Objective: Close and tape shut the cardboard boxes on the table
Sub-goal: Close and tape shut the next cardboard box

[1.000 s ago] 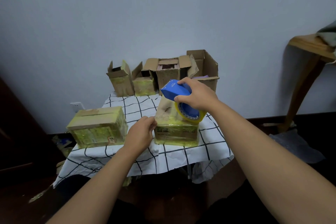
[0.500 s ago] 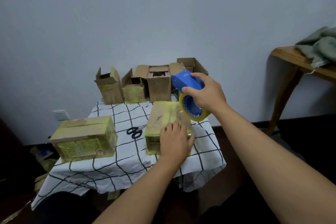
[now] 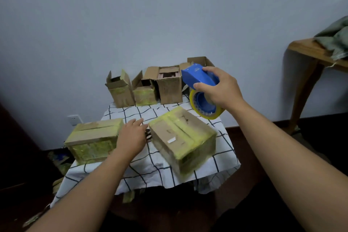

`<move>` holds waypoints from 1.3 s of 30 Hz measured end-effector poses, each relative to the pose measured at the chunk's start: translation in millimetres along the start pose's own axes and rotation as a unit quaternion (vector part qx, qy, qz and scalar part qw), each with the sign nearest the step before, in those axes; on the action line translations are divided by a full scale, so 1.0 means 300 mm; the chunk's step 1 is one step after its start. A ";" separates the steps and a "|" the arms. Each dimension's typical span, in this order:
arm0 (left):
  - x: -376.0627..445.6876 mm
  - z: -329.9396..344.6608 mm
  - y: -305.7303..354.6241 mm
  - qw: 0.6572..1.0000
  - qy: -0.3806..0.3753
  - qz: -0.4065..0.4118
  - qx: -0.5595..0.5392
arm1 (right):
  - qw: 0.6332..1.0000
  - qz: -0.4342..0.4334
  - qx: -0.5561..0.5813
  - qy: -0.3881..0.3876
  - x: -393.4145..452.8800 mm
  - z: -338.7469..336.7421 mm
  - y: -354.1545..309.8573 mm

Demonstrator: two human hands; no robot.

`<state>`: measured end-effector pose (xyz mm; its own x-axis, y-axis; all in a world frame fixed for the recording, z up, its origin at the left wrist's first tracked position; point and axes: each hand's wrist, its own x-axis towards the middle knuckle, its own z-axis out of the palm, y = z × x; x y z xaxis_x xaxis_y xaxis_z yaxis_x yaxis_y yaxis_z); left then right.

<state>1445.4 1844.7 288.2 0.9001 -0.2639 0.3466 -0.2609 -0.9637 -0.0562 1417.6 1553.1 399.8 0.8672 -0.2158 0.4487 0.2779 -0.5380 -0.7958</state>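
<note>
- Left hand (image 3: 131,137) has come off the taped box (image 3: 183,140), now hovers released between it and the second taped box (image 3: 94,137).
- Taped box now lies skewed on the worktop (image 3: 150,167).
- Right hand (image 3: 219,88) still grips the tape dispenser (image 3: 199,79), raised.
- Scissors (image 3: 147,133) mostly hidden, probably beneath the fingers.

On the tabletop (image 3: 222,158), a sealed box (image 3: 183,138) sits front right, turned at an angle, and a second sealed box (image 3: 95,140) sits front left. Between them hovers the left hand (image 3: 130,138), with scissors (image 3: 147,133) just behind it, mostly hidden. Along the back edge stand four open boxes (image 3: 145,88) in a row against the wall. Right hand (image 3: 221,89) holds the tape dispenser (image 3: 201,88) above the back right corner. Far right, a wooden table (image 3: 308,52) with cloth (image 3: 335,39) on it.
</note>
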 end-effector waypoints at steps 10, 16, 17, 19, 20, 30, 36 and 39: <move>-0.159 -0.019 0.309 0.972 -0.021 0.167 -0.164 | 1.000 -0.002 -0.016 -0.011 -0.050 -0.025 0.047; -0.134 -0.022 0.210 0.961 -0.009 0.140 -0.237 | 1.000 -0.016 -0.002 -0.027 -0.104 -0.005 0.045; -0.142 -0.016 0.202 0.960 0.012 0.135 -0.247 | 0.999 -0.018 0.001 -0.028 -0.118 -0.002 0.049; -0.156 -0.004 0.201 0.961 0.054 0.142 -0.231 | 0.999 -0.023 0.010 -0.029 -0.149 0.002 0.060; -0.160 0.007 0.203 0.962 0.073 0.143 -0.222 | 0.999 -0.024 0.012 -0.028 -0.166 0.001 0.064; -0.190 0.040 0.211 0.953 0.129 0.138 -0.239 | 1.000 -0.010 0.024 0.009 -0.330 -0.017 0.122; -0.176 0.045 0.202 0.952 0.116 0.179 -0.218 | 0.998 0.002 0.033 0.045 -0.401 -0.022 0.156; -0.166 0.047 0.193 0.954 0.119 0.203 -0.188 | 0.998 0.006 0.028 0.054 -0.425 -0.025 0.168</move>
<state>1390.6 1801.5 254.5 0.6057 -0.5516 0.5734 -0.7176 -0.6900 0.0943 1318.0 1547.5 305.5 0.8221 -0.3106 0.4772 0.2920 -0.4894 -0.8217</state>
